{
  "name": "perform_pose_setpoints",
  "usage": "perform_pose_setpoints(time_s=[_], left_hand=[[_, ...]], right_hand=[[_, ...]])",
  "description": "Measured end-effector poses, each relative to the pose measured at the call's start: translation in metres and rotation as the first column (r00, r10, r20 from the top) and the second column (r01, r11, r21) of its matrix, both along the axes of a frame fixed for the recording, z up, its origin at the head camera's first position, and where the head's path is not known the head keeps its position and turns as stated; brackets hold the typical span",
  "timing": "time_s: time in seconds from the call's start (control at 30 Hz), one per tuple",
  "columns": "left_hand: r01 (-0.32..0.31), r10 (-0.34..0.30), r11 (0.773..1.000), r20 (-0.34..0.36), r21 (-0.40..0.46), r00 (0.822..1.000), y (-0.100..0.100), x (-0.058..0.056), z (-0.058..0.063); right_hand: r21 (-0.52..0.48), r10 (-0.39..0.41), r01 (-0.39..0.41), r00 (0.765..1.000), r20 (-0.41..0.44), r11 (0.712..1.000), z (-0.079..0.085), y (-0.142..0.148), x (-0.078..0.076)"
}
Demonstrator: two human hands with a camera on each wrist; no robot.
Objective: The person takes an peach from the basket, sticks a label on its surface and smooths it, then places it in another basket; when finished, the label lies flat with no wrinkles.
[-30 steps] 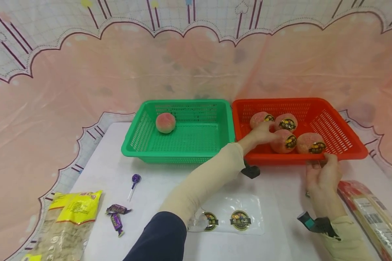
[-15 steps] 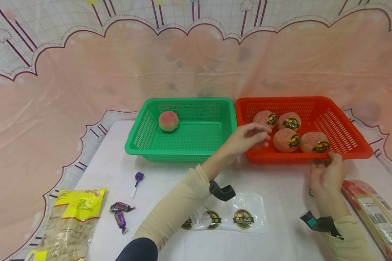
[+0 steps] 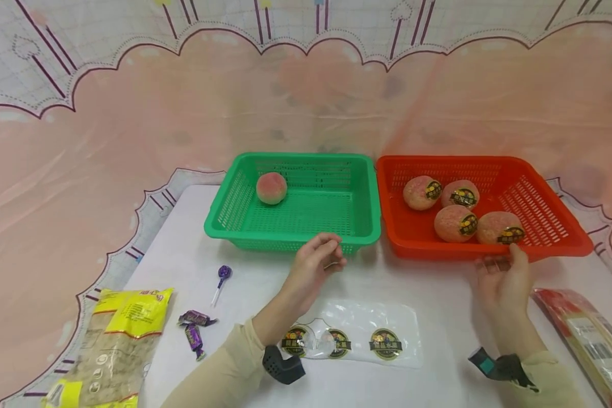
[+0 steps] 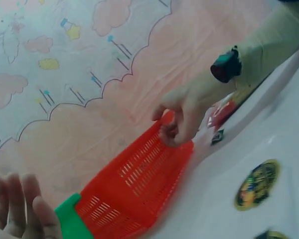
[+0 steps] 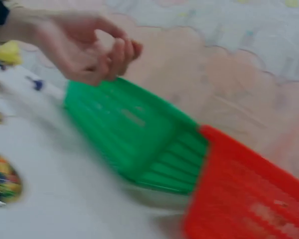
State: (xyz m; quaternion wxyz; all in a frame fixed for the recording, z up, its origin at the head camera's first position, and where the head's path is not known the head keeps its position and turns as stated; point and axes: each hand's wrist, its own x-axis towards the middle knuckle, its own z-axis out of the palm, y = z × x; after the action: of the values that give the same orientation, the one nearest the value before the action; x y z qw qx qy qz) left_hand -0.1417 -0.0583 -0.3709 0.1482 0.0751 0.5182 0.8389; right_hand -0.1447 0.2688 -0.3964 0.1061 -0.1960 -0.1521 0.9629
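Observation:
My left hand (image 3: 308, 275) hovers in front of the green basket (image 3: 255, 235), fingers loosely bent and holding nothing. In the right wrist view the same left hand (image 5: 84, 50) appears with the green basket (image 5: 124, 129) beyond it. My right hand (image 3: 505, 286) grips the front rim of the red basket (image 3: 423, 249), thumb on top and fingers below. The left wrist view shows that right hand (image 4: 187, 112) at the rim too. Several peaches (image 3: 454, 224) with black-and-gold stickers lie in the red basket. One peach (image 3: 271, 188) without a visible sticker sits in the green basket.
A clear sheet with round stickers (image 3: 386, 343) lies on the white table. To the left are a purple lollipop (image 3: 224, 273), two purple-wrapped candies (image 3: 195, 337) and a yellow-topped bag (image 3: 127, 328). A red-ended package (image 3: 586, 328) lies at the right.
My left hand has left the peaches in the red basket, moving left and toward me, with nothing in it. My right hand stays at the red rim. The head view has shifted slightly.

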Motion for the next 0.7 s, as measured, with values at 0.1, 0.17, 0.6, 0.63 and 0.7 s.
perform_pose_setpoints(time_s=[0.1,0.17,0.6,0.63,0.7], left_hand=[[-0.058,0.053,0.997,0.082,0.06,0.995,-0.015,0.008,-0.009],[-0.108,0.095,0.991,0.141,0.084,0.985,-0.022,0.013,-0.016],[-0.388,0.335,0.877,0.218,0.283,0.917,-0.042,0.011,-0.023],[-0.384,0.33,0.875,0.218,0.294,0.919,-0.042,0.011,-0.022],[-0.389,0.33,0.866,0.226,0.313,0.916,-0.044,0.01,-0.021]], right_hand=[[0.165,0.13,-0.125,0.991,-0.017,0.978,-0.006,-0.018,0.013],[0.282,0.208,-0.19,0.978,-0.036,0.94,-0.008,-0.034,0.023],[0.76,0.409,-0.117,0.888,-0.208,0.64,0.044,-0.112,0.014],[0.764,0.415,-0.109,0.883,-0.219,0.636,0.05,-0.116,0.008],[0.778,0.428,-0.102,0.875,-0.226,0.62,0.06,-0.127,-0.004]])
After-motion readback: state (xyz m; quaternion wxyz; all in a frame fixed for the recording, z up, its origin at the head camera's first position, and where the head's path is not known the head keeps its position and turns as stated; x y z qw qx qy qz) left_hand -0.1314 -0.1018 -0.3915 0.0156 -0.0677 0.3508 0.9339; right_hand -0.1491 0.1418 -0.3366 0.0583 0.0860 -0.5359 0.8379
